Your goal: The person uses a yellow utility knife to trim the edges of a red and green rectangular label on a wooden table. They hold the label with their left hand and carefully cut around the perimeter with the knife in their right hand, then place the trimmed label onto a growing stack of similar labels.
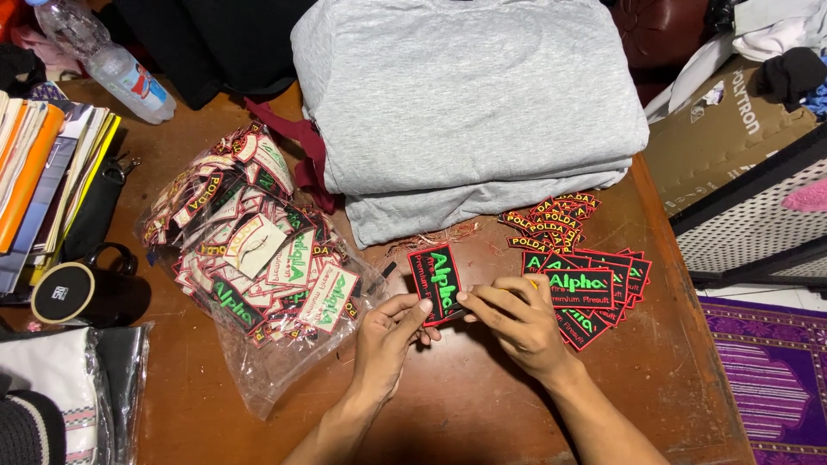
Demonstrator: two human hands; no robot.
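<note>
My left hand point(385, 337) and my right hand point(517, 320) together hold one black embroidered patch point(434, 282) with green lettering and a red border, just above the wooden table point(465, 405). The left fingers pinch its lower edge, the right fingertips touch its right edge. A small yellow tool tip shows at my right fingers. A fanned stack of matching black patches point(594, 293) lies right beside my right hand. Smaller red-and-yellow patches point(551, 222) lie in a heap behind that stack.
A clear plastic bag point(250, 258) full of several patches lies left of my hands. Folded grey shirts point(465, 112) sit at the back. A plastic bottle point(112, 60), books point(43, 181) and a black mug point(77, 288) stand at left. The table's right edge is near a cardboard box point(724, 129).
</note>
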